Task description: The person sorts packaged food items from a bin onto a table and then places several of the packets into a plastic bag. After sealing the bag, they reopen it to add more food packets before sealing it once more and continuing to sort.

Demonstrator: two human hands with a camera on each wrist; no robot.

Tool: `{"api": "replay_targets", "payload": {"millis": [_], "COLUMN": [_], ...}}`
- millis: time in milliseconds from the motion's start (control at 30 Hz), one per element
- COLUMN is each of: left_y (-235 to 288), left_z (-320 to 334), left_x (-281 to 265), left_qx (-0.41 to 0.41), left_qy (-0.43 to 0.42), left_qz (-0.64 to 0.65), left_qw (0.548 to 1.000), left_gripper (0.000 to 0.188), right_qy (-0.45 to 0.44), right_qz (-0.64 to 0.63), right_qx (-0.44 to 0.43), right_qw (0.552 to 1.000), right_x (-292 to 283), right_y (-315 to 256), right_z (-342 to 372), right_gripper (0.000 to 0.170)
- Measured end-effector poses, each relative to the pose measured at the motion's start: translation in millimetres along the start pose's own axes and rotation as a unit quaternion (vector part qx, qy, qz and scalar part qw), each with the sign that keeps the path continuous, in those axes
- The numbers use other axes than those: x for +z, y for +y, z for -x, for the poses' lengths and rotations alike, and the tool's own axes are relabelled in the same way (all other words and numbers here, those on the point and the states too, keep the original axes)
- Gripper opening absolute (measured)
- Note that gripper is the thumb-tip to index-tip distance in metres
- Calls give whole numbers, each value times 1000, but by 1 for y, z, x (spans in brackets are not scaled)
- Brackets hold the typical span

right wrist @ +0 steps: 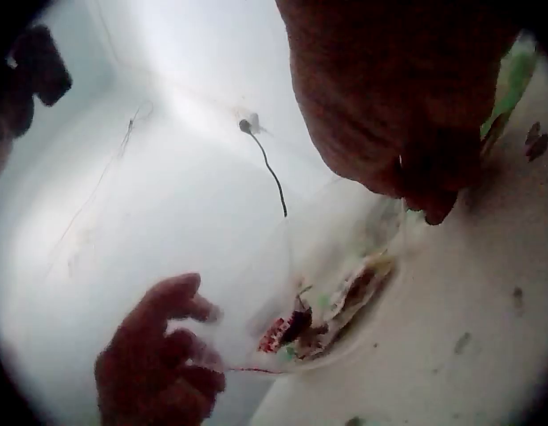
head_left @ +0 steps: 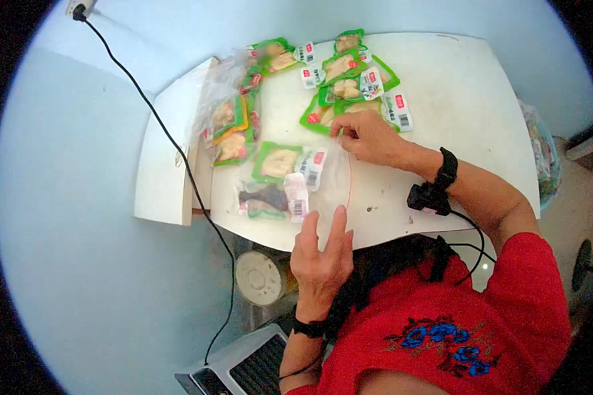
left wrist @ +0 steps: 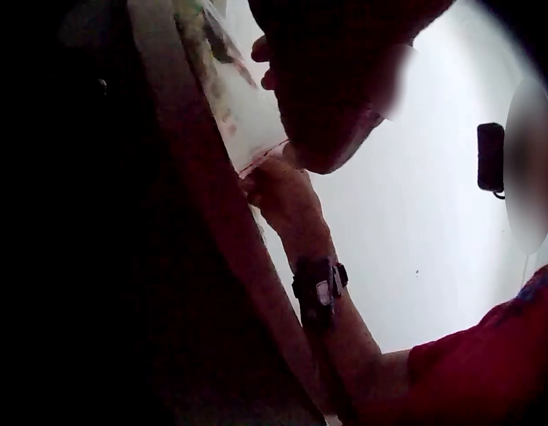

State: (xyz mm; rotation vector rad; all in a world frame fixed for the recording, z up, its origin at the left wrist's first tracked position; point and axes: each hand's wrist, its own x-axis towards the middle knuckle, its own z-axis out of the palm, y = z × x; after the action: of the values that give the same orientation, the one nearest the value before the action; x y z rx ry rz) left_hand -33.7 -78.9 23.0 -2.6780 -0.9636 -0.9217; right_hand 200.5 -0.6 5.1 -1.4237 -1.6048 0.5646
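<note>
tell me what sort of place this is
Likely the corner of a small home room or workroom; which one I can't tell. A white table stands against pale blue walls, a black power cord runs from a wall socket, and packaged food pouches lie on the tabletop.

Bag (head_left: 333, 187) on table (head_left: 481, 138), packets (head_left: 278, 163) inside; packet pile (head_left: 346, 87) behind right, second bag (head_left: 223, 76) left.

Clear bag (right wrist: 331, 253), packets (right wrist: 349, 309) inside, between right grip (right wrist: 407, 98) and left grip (right wrist: 160, 359); black cord (right wrist: 275, 173) behind.
</note>
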Motion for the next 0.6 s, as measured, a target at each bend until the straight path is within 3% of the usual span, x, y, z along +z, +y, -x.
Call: {"api": "replay_targets", "payload": {"millis": [67,167,333,467,600], "left_y": [6,12,12,7,2], "left_z": [-6,-12,-12,-8,-13], "left_x": [-2,-1,0,-3,-11], "left_qx": [-3,-1,12,8,18], "left_qy": [-34,-86,-123,-69,-42], "left_qz": [-34,-80,-143,-145,-110], "left_qw": [999,993,982,987,993], "left_gripper": [44,35,25,22,18], "right_qy": [7,-55,-57,-93,-61], "right_qz": [-11,-138,-125,-2,20], "right_qx": [5,104,33,-98,-158], "right_qw": [1000,983,990,991,985], "right_x": [-3,-8,-5,-13,-12], "right_y": [-4,-8,5,11,12], "right_z": [2,2,-2,-5,-4], "right_gripper": [15,20,24,26,20]}}
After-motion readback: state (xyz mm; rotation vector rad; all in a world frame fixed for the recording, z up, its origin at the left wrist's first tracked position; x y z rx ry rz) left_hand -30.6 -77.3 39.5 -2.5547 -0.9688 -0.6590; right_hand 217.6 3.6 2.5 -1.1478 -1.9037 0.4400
